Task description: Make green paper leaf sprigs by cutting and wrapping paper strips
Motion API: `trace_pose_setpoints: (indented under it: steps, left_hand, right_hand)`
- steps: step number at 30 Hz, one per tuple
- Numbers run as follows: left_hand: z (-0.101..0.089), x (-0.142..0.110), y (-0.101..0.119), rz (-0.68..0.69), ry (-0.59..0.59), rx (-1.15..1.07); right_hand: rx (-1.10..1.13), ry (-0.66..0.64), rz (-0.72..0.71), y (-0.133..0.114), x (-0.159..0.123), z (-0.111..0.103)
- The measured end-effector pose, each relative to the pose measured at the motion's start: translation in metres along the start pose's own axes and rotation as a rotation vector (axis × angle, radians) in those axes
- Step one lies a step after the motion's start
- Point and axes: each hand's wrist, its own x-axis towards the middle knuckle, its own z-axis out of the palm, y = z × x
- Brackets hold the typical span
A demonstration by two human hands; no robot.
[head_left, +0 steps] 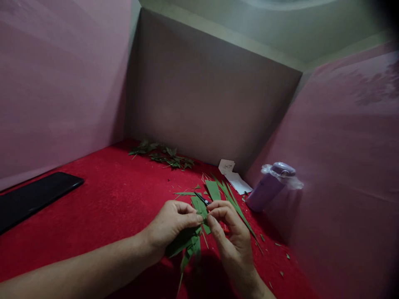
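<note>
My left hand [168, 226] pinches a bundle of green leaf strips [183, 241] between thumb and forefinger, and the long ends hang below it. Close by on the right, my right hand [232, 234] has its thumb and fingertips pressed together at the edge of the bundle. Whatever lies between those fingertips is too small to make out. Just beyond the hands, scissors [205, 202] with dark blades and red handles lie on the cloth, partly hidden by my right hand. Cut leaf pieces [213, 190] and long narrow blades [238, 207] surround them.
A red cloth [118, 195] covers the table. Leafy sprigs [168, 157] lie at the back, with white papers [238, 182] farther right. A purple tumbler [268, 189] in clear plastic leans at the right. A black phone-like slab [40, 197] lies left. Walls enclose the table.
</note>
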Motion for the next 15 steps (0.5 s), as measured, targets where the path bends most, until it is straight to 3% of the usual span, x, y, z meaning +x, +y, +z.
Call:
trace_pose_setpoints:
  steps: [5, 8, 10, 15]
  left_hand:
    - [-0.003, 0.003, -0.001, -0.015, 0.031, -0.001]
    - [-0.005, 0.006, -0.001, 0.003, 0.032, -0.007]
    - [-0.006, 0.008, -0.001, 0.026, 0.04, -0.02]
    - [-0.011, 0.012, 0.002, 0.073, 0.057, -0.05]
  right_hand:
    - [0.04, 0.146, 0.101, -0.002, 0.005, -0.007]
    - [-0.104, 0.269, 0.14, 0.003, 0.016, -0.017]
    - [-0.407, 0.11, 0.196, 0.013, 0.023, -0.023]
    - [-0.612, -0.093, 0.265, 0.045, 0.028, -0.029]
